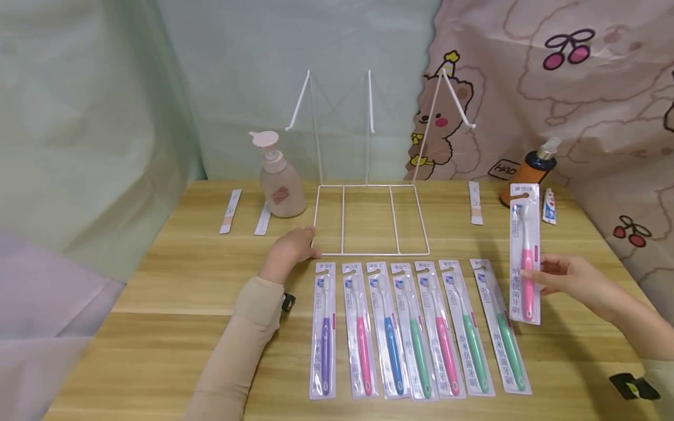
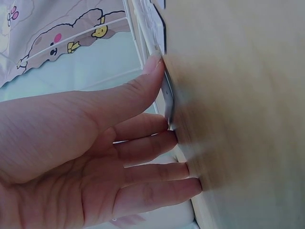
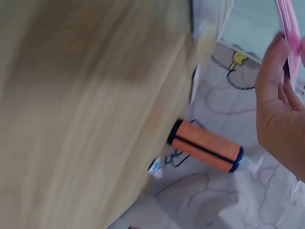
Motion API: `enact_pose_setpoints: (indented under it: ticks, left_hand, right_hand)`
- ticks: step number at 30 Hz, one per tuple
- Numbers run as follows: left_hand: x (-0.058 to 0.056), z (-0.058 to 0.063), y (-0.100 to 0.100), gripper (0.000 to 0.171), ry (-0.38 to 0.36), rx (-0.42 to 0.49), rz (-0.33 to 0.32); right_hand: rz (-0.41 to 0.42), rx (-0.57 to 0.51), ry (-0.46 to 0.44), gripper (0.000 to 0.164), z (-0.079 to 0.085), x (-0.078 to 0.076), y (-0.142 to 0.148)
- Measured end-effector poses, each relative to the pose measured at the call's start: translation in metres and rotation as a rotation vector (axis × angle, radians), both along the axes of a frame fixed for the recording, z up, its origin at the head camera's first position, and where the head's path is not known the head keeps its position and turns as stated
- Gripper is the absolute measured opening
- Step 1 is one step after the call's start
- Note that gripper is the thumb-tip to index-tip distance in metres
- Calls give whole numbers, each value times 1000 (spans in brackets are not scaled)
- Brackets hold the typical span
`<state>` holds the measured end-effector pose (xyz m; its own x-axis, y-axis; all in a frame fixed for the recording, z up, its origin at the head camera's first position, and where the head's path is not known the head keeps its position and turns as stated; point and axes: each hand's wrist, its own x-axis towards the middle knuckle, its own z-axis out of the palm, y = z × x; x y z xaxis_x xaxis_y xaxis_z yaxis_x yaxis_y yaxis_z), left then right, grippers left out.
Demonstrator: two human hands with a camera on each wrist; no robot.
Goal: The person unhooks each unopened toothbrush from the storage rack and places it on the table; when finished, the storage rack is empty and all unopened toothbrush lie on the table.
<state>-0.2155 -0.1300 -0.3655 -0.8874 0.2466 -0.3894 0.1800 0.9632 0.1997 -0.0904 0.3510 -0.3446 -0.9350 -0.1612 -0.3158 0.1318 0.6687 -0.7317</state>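
Observation:
My right hand [image 1: 579, 283] pinches a packaged pink toothbrush [image 1: 528, 298] between thumb and fingers, holding it upright above the table's right side. The right wrist view shows part of this pink toothbrush [image 3: 289, 19] at its edge. At the front left corner of a white wire rack [image 1: 368, 254], my left hand [image 1: 288, 251] rests with its fingers fairly straight and fingertips at the tabletop. In the left wrist view the left hand [image 2: 100, 143] holds nothing between thumb and fingers. A row of packaged toothbrushes, from purple [image 1: 326, 351] to green [image 1: 511, 354], lies before the rack.
A pink pump bottle [image 1: 281, 187] stands left of the rack, near narrow paper strips [image 1: 230, 211]. Another strip [image 1: 475, 203] lies to the right. Behind the held pack are an orange bottle [image 3: 205, 145] and a small tube [image 1: 549, 207]. Three wire hooks [image 1: 371, 105] project above the rack's base.

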Motion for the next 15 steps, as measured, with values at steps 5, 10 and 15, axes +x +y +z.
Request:
enact_pose_setpoints:
  ticks: [5, 10, 15]
  left_hand:
    - [2, 2, 0, 75, -6, 11, 3]
    - [3, 3, 0, 75, -7, 17, 9]
    - [4, 3, 0, 74, -18, 13, 13]
  right_hand:
    - [64, -50, -104, 40, -7, 8, 14]
    - [161, -117, -165, 28, -12, 15, 23]
    - [187, -103, -257, 31, -20, 22, 27]
